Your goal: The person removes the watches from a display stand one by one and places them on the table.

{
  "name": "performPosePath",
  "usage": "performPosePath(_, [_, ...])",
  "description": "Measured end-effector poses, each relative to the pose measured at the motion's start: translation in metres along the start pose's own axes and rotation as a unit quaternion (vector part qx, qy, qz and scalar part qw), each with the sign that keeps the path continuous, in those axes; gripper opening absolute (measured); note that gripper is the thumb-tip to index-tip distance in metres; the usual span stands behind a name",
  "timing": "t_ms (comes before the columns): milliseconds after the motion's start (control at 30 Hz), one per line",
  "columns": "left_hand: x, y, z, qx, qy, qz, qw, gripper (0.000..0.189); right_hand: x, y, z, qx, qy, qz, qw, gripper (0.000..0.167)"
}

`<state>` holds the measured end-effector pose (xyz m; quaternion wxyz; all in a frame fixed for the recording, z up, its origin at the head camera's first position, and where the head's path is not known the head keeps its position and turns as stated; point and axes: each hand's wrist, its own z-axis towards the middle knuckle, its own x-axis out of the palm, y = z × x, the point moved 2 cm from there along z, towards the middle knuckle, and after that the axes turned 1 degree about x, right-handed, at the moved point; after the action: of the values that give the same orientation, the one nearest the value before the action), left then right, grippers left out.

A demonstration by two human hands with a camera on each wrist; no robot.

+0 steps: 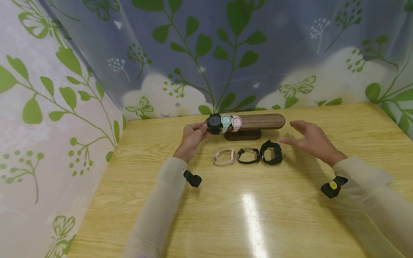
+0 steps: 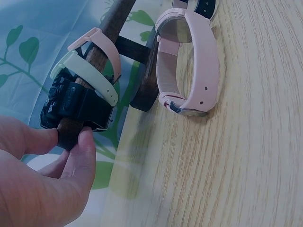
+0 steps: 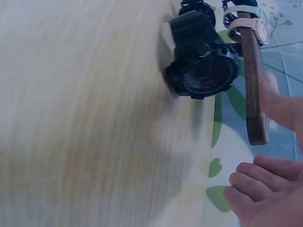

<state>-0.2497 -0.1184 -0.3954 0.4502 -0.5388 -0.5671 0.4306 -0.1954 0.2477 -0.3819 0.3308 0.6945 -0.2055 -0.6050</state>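
A dark wooden watch stand [image 1: 262, 122] stands at the back of the table, its bar lying sideways. Three watches circle the bar's left part: a black one [image 1: 214, 124], a mint green one [image 1: 226, 121] and a pink one [image 1: 237, 122]. My left hand [image 1: 191, 140] pinches the bar's left tip beside the black watch, as the left wrist view shows. Beyond the bar's right tip is my right hand [image 1: 314, 141], fingers spread and holding nothing. In front of the stand lie a pink watch [image 2: 208, 61], a slim black watch [image 1: 248, 156] and a chunky black watch [image 3: 208, 73].
The wooden table [image 1: 206, 215] meets a leaf-patterned curtain [image 1: 180, 46] behind the stand. A similar patterned cloth [image 1: 48, 125] borders the left side. Small black cameras sit on the left wrist [image 1: 192, 178] and right wrist [image 1: 333, 187].
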Motion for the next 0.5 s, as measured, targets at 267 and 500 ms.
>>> performPosePath(267, [0.000,0.001,0.000,-0.001,-0.003,0.003,1.0000,0.034,0.002,0.004,0.014,0.013,-0.043,0.054,0.9975,0.087])
performPosePath(500, [0.000,0.000,-0.001,0.001,-0.004,0.002,1.0000,0.033,0.005,0.005,0.026,0.010,-0.073,0.096,0.9926,0.073])
